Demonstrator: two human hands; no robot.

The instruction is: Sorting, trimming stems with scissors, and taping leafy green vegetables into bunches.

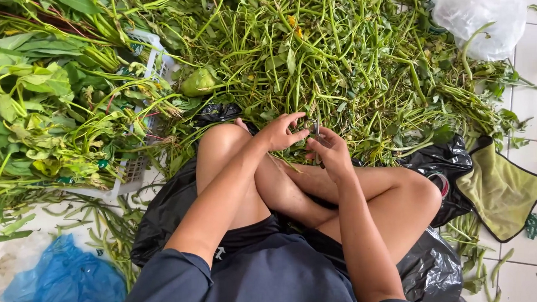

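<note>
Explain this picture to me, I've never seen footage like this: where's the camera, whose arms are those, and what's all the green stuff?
There is one picture, taken by a camera worn on a person's head and looking down. So the arms and crossed bare legs are the wearer's own; the person sits on a black plastic sheet on a white tiled floor.

The left hand and right hand meet in front of the knees, pinching a thin green stem between the fingers. It is too small to tell more.

Ahead lies a big pile of stems. To the left, a white basket holds leafy greens. A blue bag lies at the lower left, a white bag at the upper right, and a green cloth at the right.
</note>
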